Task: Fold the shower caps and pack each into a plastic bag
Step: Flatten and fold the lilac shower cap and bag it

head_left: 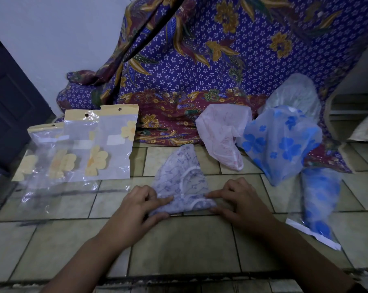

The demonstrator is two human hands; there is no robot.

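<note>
Now shower cap point(182, 187) between both hands.

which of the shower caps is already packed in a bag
The blue-flowered cap at far right, rolled up inside a clear bag. The pink cap and larger blue-flowered cap lie loose, and the purple-print cap is under both hands.

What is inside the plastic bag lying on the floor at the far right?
The plastic bag holds a rolled shower cap, white with blue flowers. Its upper part sticks out of the bag's open end. Whether anything else lies beneath it inside cannot be seen.
</note>
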